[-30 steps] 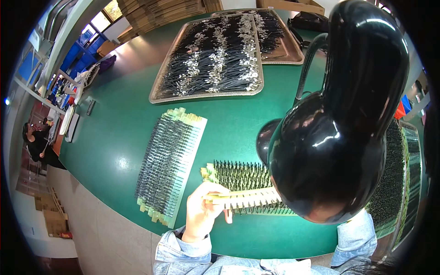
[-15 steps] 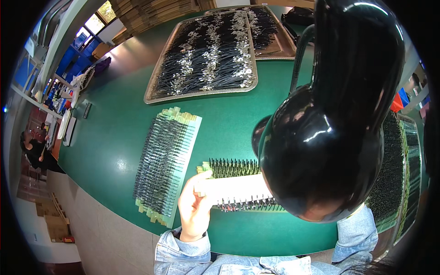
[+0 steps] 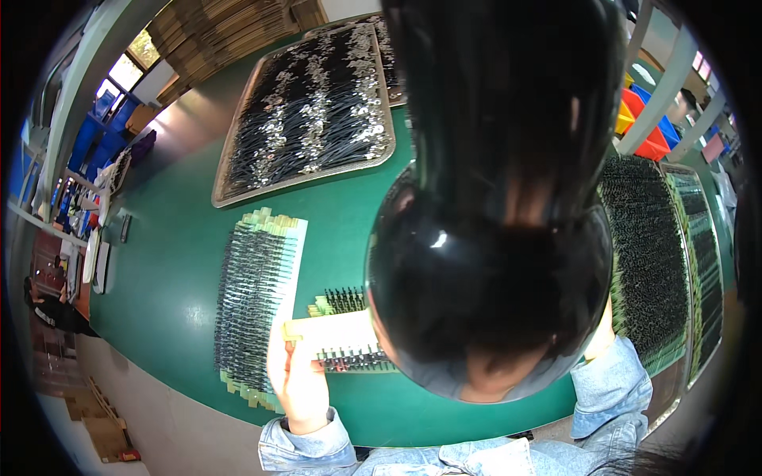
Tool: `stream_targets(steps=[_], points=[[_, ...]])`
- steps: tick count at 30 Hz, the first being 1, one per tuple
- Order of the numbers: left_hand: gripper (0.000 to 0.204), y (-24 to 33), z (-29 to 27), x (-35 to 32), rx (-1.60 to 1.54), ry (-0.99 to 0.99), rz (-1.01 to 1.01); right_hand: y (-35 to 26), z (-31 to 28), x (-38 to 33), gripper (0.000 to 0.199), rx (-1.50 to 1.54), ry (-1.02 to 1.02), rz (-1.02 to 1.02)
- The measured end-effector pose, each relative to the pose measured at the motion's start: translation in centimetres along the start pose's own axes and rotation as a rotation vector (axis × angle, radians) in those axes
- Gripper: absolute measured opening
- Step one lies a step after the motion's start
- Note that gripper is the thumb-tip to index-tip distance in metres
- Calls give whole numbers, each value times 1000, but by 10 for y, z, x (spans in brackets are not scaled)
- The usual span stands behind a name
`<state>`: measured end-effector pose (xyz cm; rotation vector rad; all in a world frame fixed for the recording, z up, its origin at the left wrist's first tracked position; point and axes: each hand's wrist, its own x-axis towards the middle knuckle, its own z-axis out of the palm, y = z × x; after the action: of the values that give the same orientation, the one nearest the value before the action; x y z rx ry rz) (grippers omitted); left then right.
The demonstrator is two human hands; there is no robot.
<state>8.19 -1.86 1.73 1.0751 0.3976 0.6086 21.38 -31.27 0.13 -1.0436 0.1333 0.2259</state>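
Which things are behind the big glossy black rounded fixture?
The pale flat strip in the left hand runs behind the fixture; its far end is covered. Only part of the right hand shows; its grip is hidden.

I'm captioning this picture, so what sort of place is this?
Probably a factory or assembly workshop: there's a broad green worktable, a metal tray crowded with slim black parts, and stacked cardboard in the background.

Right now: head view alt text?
Left hand holds a pale strip; a glossy black lamp hides its right end and most of the right hand. Green table bears pin-studded strips and a tray of black cables.
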Motion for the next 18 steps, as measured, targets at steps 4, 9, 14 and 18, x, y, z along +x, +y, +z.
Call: stream_targets(steps=[4,9,14,18], points=[[42,7,-1,0,-20,45,-23,3,1,-1,31,-34,-110,-48],[37,8,0,4,-15,106,-55,6,8,2,30,-64,-13,-38],[37,11,0,4,0,91,-23,1,10,0,28,-41,-92,16],[37,7,0,4,-28,85,-30,2,6,-2,27,52,-175,12]])
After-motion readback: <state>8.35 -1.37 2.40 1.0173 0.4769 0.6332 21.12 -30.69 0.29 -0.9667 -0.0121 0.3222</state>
